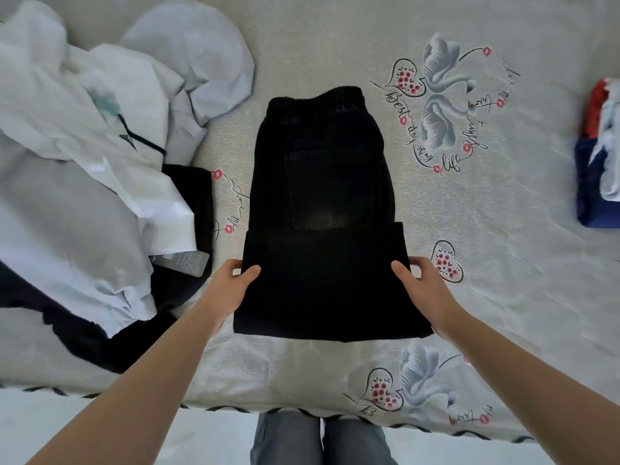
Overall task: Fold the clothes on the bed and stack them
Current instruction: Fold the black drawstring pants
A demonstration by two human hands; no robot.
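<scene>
Black trousers [322,182] lie in the middle of the bed, elastic waistband at the far end, a back pocket facing up. Their legs are folded over into a flap that covers the near half. My left hand [231,283] pinches the flap's left edge, thumb on top and fingers underneath. On the opposite edge my right hand [419,283] holds the flap the same way. A heap of unfolded white and pale grey clothes [84,156], with dark pieces under it, lies on the left. A folded stack in red, white and blue [600,156] sits at the right edge.
The bed sheet [503,229] is pale grey with swan, heart and lettering prints. Its near edge [235,406] runs across the bottom, with my legs in grey trousers [318,437] standing just beyond it. A grey tag [188,263] sticks out of the heap near my left hand.
</scene>
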